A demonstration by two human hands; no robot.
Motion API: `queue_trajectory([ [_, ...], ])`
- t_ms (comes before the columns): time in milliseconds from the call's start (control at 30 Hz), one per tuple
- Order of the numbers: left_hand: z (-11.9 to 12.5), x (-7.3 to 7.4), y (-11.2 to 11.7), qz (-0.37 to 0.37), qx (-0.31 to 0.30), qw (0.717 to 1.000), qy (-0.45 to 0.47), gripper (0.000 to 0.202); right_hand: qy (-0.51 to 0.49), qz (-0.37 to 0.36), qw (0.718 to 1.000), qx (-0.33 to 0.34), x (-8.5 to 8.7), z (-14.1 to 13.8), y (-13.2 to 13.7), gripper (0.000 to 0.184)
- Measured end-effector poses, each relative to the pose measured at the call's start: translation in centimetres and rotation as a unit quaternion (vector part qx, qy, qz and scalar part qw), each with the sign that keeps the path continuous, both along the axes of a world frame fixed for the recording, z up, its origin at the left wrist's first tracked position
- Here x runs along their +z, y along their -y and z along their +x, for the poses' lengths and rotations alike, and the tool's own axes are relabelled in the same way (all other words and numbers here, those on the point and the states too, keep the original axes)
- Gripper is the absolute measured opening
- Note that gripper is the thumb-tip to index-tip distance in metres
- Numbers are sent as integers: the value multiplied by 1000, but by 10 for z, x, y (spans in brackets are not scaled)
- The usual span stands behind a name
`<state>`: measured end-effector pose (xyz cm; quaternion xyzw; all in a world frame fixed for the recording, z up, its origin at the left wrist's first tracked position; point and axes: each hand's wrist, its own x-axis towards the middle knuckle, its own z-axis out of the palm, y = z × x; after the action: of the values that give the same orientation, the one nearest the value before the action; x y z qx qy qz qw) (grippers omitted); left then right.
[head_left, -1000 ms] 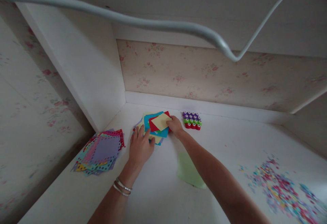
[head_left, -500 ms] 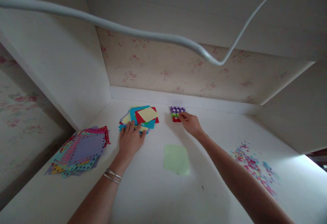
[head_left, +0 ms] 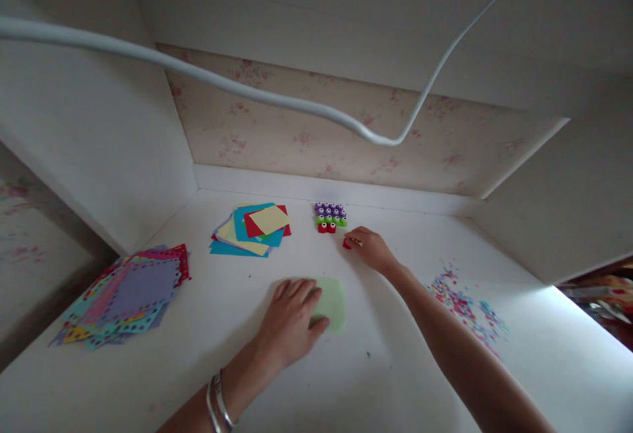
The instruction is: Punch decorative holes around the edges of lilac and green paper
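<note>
On the white table, a pale green sheet of paper (head_left: 332, 302) lies in the middle. My left hand (head_left: 293, 317) rests flat over its left edge, fingers stretched out. A small red craft punch (head_left: 347, 244) is pinched in my right hand (head_left: 368, 246), just above the table beyond the sheet's right corner. Left of that hand, several small craft punches (head_left: 330, 212) stand in close rows: purple at the back, green in the middle, two red ones in front.
A stack of coloured paper (head_left: 270, 220) lies at the back left. Sheets with holes along their edges (head_left: 148, 288) are piled at the far left. Loose paper confetti (head_left: 459, 298) is scattered on the right. A white cable (head_left: 297, 105) hangs across the upper view.
My left hand has moved from the coloured paper stack onto the green sheet. My right hand has lifted a red punch from the rows and drawn it right and nearer. The camera view shifted.
</note>
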<state>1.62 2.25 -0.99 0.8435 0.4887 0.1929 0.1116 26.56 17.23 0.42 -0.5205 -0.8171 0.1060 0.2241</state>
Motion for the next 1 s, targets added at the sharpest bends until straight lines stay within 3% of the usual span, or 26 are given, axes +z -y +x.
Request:
queue_trajectory([
  [133,5,3,0,-34,40,998,-22,60,-17,-29,999,13,-1,13,43,21],
  [300,15,13,2,-62,49,997,-15,69,-118,-72,990,-6,-7,21,109,24],
  [433,23,19,6,-97,54,994,-9,79,-192,-103,974,-63,-14,20,143,25],
  [600,23,19,8,-153,45,987,-3,77,-290,-140,935,-148,-24,19,154,32],
  [733,19,17,8,-167,41,985,-4,87,-342,-152,916,-146,-29,16,155,34],
  [1000,18,18,10,-167,15,985,-26,90,-218,-92,967,-98,-21,2,159,23],
])
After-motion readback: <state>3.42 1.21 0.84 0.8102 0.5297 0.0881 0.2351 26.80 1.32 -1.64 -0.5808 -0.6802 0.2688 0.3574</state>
